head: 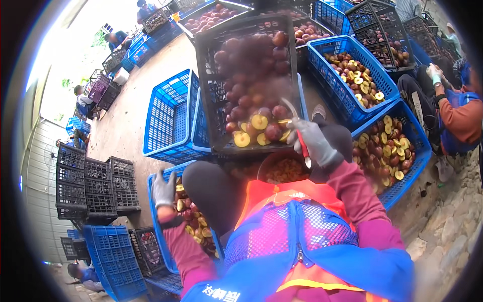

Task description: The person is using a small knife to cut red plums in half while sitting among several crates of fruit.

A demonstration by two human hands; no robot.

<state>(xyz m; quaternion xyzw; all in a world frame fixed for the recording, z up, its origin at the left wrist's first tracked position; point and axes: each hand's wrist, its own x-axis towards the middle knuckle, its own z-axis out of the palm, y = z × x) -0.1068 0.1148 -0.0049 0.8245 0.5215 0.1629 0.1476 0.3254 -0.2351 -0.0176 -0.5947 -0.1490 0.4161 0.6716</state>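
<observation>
My right hand, in a grey glove, grips a curved-blade knife with a red handle. Its blade points up over the near right part of a black plastic crate. That crate stands tilted before me, holding whole plums and, at its near end, several cut halves with yellow flesh. My left hand, also gloved, is at the rim of a blue crate beside my left leg, fingers apart and nothing seen in them. Halved plums fill this crate. Between my knees sits a bowl of brownish pieces.
Blue crates of halved plums stand to the right, one near and one farther. An open blue crate lies ahead left. Black crates are stacked farther left. A co-worker sits close on my right; others sit farther off.
</observation>
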